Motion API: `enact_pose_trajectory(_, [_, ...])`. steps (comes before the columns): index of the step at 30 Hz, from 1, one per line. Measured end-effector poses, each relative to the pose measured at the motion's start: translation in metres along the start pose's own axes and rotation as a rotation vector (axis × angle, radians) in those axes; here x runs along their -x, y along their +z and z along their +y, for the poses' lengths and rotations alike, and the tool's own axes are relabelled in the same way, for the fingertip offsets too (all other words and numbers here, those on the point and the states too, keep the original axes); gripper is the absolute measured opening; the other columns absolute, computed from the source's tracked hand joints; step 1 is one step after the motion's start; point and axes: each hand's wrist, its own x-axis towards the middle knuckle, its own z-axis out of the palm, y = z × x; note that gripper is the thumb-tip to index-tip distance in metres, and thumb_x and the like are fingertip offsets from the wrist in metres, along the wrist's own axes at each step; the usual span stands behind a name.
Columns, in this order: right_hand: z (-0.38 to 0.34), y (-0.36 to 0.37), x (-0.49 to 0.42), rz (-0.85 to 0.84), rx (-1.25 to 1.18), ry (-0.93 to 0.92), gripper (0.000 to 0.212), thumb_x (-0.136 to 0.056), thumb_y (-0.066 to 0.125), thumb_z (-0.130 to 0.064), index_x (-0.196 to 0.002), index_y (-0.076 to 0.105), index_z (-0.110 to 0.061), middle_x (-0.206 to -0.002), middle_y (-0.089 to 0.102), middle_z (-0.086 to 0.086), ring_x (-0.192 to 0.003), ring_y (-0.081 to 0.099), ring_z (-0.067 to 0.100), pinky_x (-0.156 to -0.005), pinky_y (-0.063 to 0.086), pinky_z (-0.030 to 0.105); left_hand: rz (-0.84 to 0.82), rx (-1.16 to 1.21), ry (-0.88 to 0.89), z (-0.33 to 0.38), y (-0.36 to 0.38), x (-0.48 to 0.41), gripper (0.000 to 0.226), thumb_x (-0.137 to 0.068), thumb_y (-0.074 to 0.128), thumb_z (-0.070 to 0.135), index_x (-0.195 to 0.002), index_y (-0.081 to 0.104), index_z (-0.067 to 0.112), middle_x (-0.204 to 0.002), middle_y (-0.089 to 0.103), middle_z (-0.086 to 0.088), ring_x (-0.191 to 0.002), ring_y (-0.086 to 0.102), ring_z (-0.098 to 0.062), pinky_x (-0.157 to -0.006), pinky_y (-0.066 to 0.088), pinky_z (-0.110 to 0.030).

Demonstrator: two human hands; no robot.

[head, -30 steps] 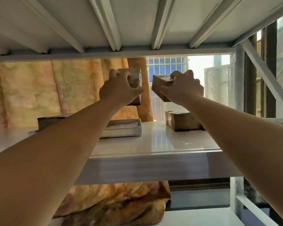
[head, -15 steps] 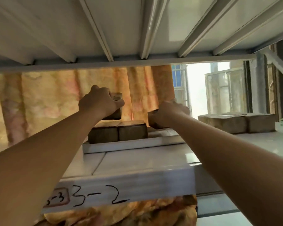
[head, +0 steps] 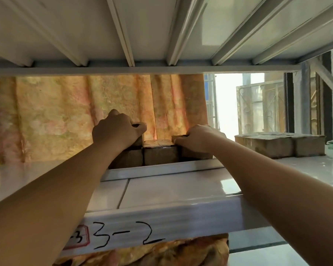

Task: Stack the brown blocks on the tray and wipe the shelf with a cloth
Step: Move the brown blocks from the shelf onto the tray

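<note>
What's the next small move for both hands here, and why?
Probably let go of both blocks and draw back. The left hand has its block on top of the tray's row; the right hand has its block low beside the middle block.

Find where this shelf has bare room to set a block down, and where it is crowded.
Free: the shelf between the tray and the front lip, and left of the tray. Crowded: the tray, where both hands, left and right, hold blocks.

This looks like a storeroom in a home. A white metal rack shelf (head: pixel 181 191) bears the handwritten bay label "3-2" (head: pixel 123 239), wrapped brown blocks (head: pixel 277 145) sit on it, and a floral curtain (head: pixel 85 116) hangs beside a barred window (head: pixel 211 100).
</note>
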Motion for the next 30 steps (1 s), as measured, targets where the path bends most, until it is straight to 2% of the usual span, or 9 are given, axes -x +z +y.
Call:
enact_pose_trajectory(4, [0.002,0.003,-0.001,0.003,0.012,-0.035,0.075,-0.072,0.036,-0.076,-0.117,0.059,-0.021,-0.121,0.057,0.005,-0.1,0.057,0.026,-0.079,0.05,0.037,0.021,-0.01,0.008,0.0,0.001,0.005,0.061,-0.082,0.043,0.068,-0.112,0.068,0.021,-0.126,0.053,-0.007,-0.108,0.055,-0.035,-0.072,0.04,-0.034])
enact_pose_trajectory(9, [0.002,0.005,0.0,0.007,0.041,-0.014,0.082,-0.073,0.031,-0.081,-0.13,0.051,-0.026,-0.14,0.043,0.007,-0.116,0.052,0.027,-0.076,0.043,0.036,0.098,0.034,0.02,0.001,-0.005,0.011,0.059,-0.081,0.047,0.066,-0.113,0.068,0.021,-0.125,0.053,-0.008,-0.103,0.058,-0.032,-0.074,0.045,-0.035])
enact_pose_trajectory(13, [0.002,0.012,-0.002,-0.023,0.041,-0.063,0.098,-0.064,0.017,-0.088,-0.124,0.056,-0.02,-0.138,0.047,0.012,-0.121,0.047,0.031,-0.091,0.046,0.044,0.099,0.02,0.03,0.001,-0.007,0.016,0.063,-0.081,0.044,0.068,-0.112,0.069,0.02,-0.122,0.056,-0.01,-0.1,0.06,-0.031,-0.07,0.044,-0.034])
enact_pose_trajectory(17, [-0.003,0.017,-0.004,-0.069,0.054,-0.09,0.108,-0.059,0.006,-0.088,-0.13,0.052,-0.022,-0.144,0.042,0.012,-0.127,0.041,0.035,-0.099,0.04,0.052,0.075,0.018,0.02,-0.002,-0.005,0.017,0.067,-0.08,0.041,0.071,-0.113,0.068,0.02,-0.122,0.056,-0.01,-0.104,0.058,-0.032,-0.076,0.05,-0.038])
enact_pose_trajectory(22, [-0.004,0.017,-0.004,-0.051,0.087,-0.119,0.128,-0.037,-0.009,-0.09,-0.124,0.057,-0.023,-0.134,0.051,0.012,-0.13,0.033,0.037,-0.101,0.034,0.053,0.024,-0.017,-0.007,0.001,-0.007,0.02,0.071,-0.081,0.035,0.074,-0.125,0.059,0.024,-0.134,0.048,-0.008,-0.124,0.042,-0.032,-0.086,0.045,-0.044])
enact_pose_trajectory(24, [-0.002,0.017,-0.003,-0.047,0.092,-0.162,0.117,-0.049,-0.006,-0.09,-0.114,0.062,-0.019,-0.119,0.059,0.012,-0.123,0.041,0.036,-0.099,0.038,0.05,0.008,-0.021,-0.007,0.002,-0.006,0.021,0.072,-0.08,0.036,0.074,-0.127,0.057,0.024,-0.135,0.046,-0.007,-0.125,0.04,-0.032,-0.087,0.044,-0.045])
enact_pose_trajectory(26, [0.0,0.016,0.0,-0.038,0.058,-0.189,0.094,-0.072,0.007,-0.083,-0.105,0.066,-0.018,-0.108,0.063,0.011,-0.114,0.049,0.033,-0.096,0.042,0.045,0.004,0.006,-0.014,0.001,-0.006,0.021,0.074,-0.076,0.041,0.076,-0.128,0.055,0.024,-0.136,0.044,-0.006,-0.125,0.041,-0.032,-0.087,0.046,-0.045])
enact_pose_trajectory(28, [0.001,0.012,0.005,-0.057,0.003,-0.203,0.077,-0.082,0.018,-0.076,-0.113,0.066,-0.023,-0.112,0.064,0.008,-0.115,0.049,0.03,-0.098,0.041,0.043,0.015,0.026,-0.014,0.0,-0.005,0.021,0.074,-0.074,0.049,0.073,-0.129,0.053,0.024,-0.138,0.04,-0.005,-0.123,0.043,-0.032,-0.086,0.047,-0.045])
enact_pose_trajectory(30, [0.002,0.008,0.01,-0.072,-0.052,-0.22,0.069,-0.084,0.026,-0.073,-0.122,0.062,-0.029,-0.121,0.062,0.005,-0.121,0.047,0.028,-0.101,0.039,0.042,0.038,0.036,-0.011,-0.001,-0.005,0.021,0.068,-0.074,0.057,0.066,-0.127,0.054,0.023,-0.137,0.04,-0.005,-0.119,0.048,-0.032,-0.083,0.049,-0.043])
